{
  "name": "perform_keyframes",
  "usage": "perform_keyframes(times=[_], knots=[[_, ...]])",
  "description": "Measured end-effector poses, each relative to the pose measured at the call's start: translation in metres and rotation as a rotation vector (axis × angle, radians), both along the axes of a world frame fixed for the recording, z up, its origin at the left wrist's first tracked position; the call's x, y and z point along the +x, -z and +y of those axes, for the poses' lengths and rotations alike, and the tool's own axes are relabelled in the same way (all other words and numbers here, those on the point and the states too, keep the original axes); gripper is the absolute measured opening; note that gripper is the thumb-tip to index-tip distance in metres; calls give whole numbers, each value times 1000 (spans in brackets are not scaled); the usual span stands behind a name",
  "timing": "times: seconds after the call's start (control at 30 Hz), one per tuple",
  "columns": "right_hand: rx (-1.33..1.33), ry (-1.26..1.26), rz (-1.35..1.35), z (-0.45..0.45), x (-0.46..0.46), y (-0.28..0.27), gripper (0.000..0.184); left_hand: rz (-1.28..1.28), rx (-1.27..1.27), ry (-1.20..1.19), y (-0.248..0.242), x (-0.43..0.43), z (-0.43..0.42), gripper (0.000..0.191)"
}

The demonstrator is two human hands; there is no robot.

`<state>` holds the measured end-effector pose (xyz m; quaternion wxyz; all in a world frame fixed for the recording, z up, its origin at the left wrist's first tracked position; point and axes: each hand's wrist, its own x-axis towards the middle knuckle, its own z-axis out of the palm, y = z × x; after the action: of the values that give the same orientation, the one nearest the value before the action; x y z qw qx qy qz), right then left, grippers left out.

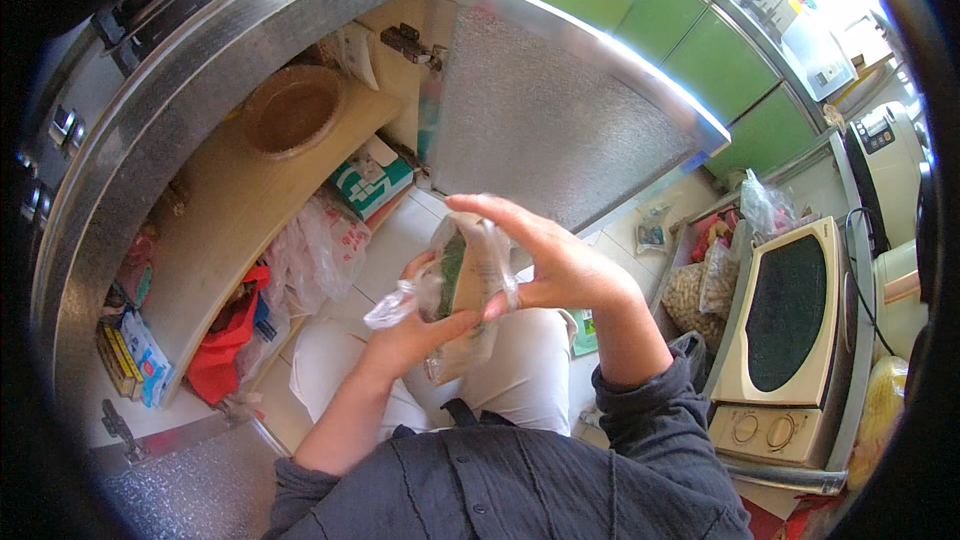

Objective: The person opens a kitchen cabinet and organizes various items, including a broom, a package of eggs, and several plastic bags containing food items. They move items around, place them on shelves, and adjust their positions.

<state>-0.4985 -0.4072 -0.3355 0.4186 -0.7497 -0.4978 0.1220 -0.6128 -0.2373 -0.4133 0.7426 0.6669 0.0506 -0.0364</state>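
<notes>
Above my lap, both hands hold a brown and green package (472,277) wrapped in a clear plastic bag. My left hand (409,337) grips its lower left side, thumb across the front. A twisted end of the plastic bag (397,305) sticks out beside that hand. My right hand (555,262) is on the package's right side, with the thumb on the plastic and the index finger reaching over the top. What is inside the wrapping cannot be made out. In front of me stands an open cabinet with a wooden shelf (247,195).
A brown bowl (294,111) sits on the shelf. Below it are a green-and-white box (373,176), plastic bags (319,247) and a red bag (225,352). An open cabinet door (555,112) juts out ahead. To the right, a microwave oven (780,315) stands beside bagged goods (694,292).
</notes>
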Motion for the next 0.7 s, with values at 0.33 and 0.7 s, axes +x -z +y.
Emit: perform_keyframes(times=[0.33, 0.7], knots=[[16, -80, 79, 1, -20, -6, 109, 165, 118, 25, 14, 34, 19, 53], [-12, -71, -112, 6, -34, 9, 106, 180, -589, -691, 55, 31, 15, 29]])
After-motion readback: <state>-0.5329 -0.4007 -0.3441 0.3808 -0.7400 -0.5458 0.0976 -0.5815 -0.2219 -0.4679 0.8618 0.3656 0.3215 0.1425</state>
